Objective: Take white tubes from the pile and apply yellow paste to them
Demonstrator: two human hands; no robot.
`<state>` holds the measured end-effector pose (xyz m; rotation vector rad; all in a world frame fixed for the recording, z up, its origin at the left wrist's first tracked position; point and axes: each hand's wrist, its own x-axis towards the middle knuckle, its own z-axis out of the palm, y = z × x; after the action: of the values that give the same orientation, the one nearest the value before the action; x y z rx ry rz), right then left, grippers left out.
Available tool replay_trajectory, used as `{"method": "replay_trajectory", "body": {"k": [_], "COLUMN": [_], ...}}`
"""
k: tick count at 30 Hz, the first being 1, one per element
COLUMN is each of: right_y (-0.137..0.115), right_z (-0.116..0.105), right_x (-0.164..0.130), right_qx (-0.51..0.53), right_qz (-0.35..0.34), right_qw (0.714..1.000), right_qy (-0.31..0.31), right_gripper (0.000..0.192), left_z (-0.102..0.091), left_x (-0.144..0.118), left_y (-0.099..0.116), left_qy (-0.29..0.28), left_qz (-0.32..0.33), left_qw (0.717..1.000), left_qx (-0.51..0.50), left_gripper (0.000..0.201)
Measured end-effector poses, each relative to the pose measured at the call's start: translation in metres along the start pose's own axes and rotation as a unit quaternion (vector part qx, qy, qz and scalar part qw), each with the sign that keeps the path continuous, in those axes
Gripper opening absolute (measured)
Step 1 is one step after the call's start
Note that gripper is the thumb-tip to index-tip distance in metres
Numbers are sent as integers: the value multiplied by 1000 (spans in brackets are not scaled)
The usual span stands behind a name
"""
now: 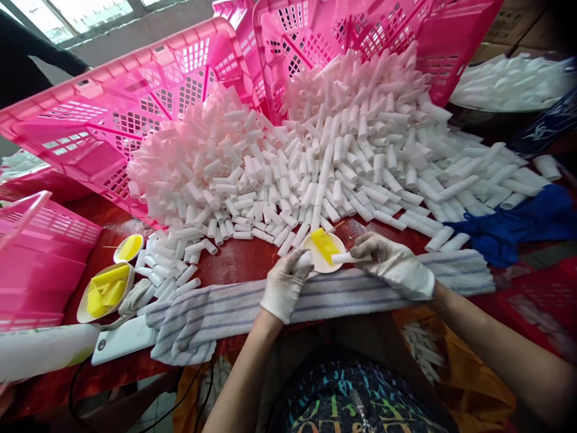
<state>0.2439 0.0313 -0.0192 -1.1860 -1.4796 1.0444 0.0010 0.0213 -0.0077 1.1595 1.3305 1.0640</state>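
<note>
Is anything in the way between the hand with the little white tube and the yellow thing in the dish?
No. The right hand holds the white tube right at the yellow block in the small dish; nothing visible lies between them.

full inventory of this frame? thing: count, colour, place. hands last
paper tubes: too many to count, white, heaped over the table's far half
crates: at least three, pink, tipped behind the heap and at left
small dish: one, white, holding a yellow block, between the hands
bowl: one, white, yellow pieces inside, at left
second dish: one, yellow contents, just behind the bowl
towel: one, white with grey stripes, along the near edge
phone: one, white, near left
blue cloth: one, at right
table: red surface
left hand: white glove, holds a tube at the dish
right hand: white glove, holds a tube to the dish
</note>
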Motion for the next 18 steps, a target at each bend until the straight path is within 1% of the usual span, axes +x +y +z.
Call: {"method": "replay_trajectory", "body": {"k": [2,4,7,9,10,12,13,15,16,18], "right_y": [-11,-20,-31,-35,-37,-42,-45,-51,-53,-55], "right_z": [-1,-1,2,5,6,9,11,17,21,28], "right_x": [1,2,3,-1,-4,-11,-16,-24,-28,-35], "right_qx": [61,80,55,20,-12,-92,-133,-211,-238,-268], "right_qz": [78,132,141,117,87,5,-39,-108,-129,-137], "right_qw": [995,988,988,993,996,995,989,969,961,954], "right_qy": [12,-4,-29,-22,-20,-39,-58,-75,-60,1], "right_gripper": [39,46,49,47,43,33,29,26,27,29], "left_z": [4,6,9,11,14,21,26,39,45,58], "left_x": [-4,-8,-15,-19,-20,-23,-24,-28,-31,-38], "left_y": [0,6,21,28,30,31,29,26,24,22], "left_qy": [-57,-99,-130,-136,-132,-128,-127,-110,-91,-48], "left_qz": [47,81,105,99,81,20,-8,-28,-22,-3], "left_qw": [997,990,981,978,978,982,983,986,988,991], "left_qx": [33,65,101,127,138,140,133,122,127,125], "left_gripper": [33,27,25,26,33,51,56,55,51,41]}}
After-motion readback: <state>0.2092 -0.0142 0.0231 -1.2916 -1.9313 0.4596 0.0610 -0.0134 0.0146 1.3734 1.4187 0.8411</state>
